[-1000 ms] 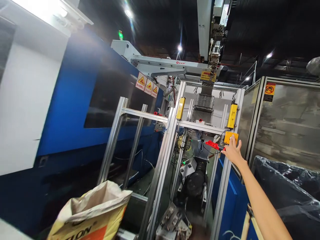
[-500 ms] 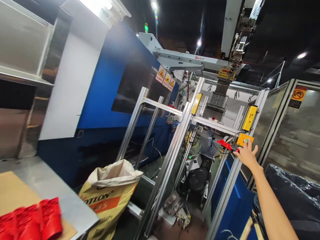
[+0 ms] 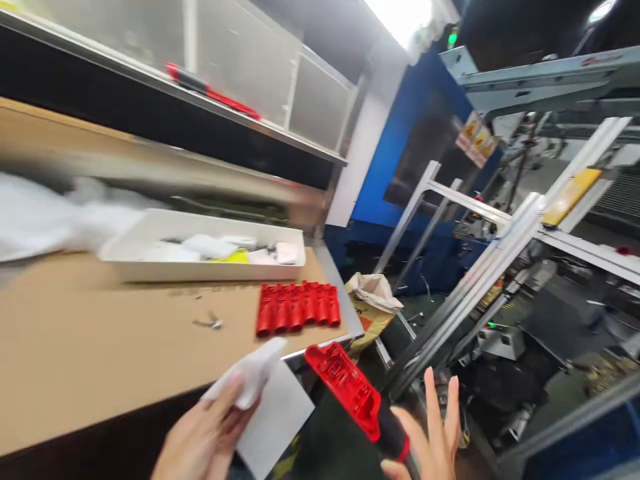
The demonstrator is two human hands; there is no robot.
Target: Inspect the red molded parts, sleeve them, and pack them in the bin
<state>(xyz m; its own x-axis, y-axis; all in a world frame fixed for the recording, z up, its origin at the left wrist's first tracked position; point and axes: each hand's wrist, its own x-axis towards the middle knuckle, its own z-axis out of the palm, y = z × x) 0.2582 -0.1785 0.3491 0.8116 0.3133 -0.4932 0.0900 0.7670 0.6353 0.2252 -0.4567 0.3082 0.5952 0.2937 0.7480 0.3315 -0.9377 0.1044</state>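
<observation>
My left hand (image 3: pixel 203 433), at the bottom, is closed on a white cloth or paper (image 3: pixel 257 373), folded at the top with a flat sheet hanging below; blur hides which material it is. My right hand (image 3: pixel 425 437) grips a red-and-black plastic tool housing (image 3: pixel 350 390) by its dark end, between thumb and index finger, with other fingers stretched up. The housing's ribbed, hollow red side faces me and points up to the left. Several red plastic pieces (image 3: pixel 297 307) stand in a row on the bench, beyond both hands.
The brown-topped bench (image 3: pixel 125 353) fills the left, with a white tray (image 3: pixel 200 270) of small items and a small metal piece (image 3: pixel 213 323) on it. Another red-and-black part (image 3: pixel 210 90) lies on the shelf above. Right of the bench are a paper sack (image 3: pixel 375 293) and an aluminium frame (image 3: pixel 465 313).
My view has swung left to the bench. My right hand has left the yellow button box on the frame, bringing the red-and-black housing in front of me. My left hand has come into view with the white material.
</observation>
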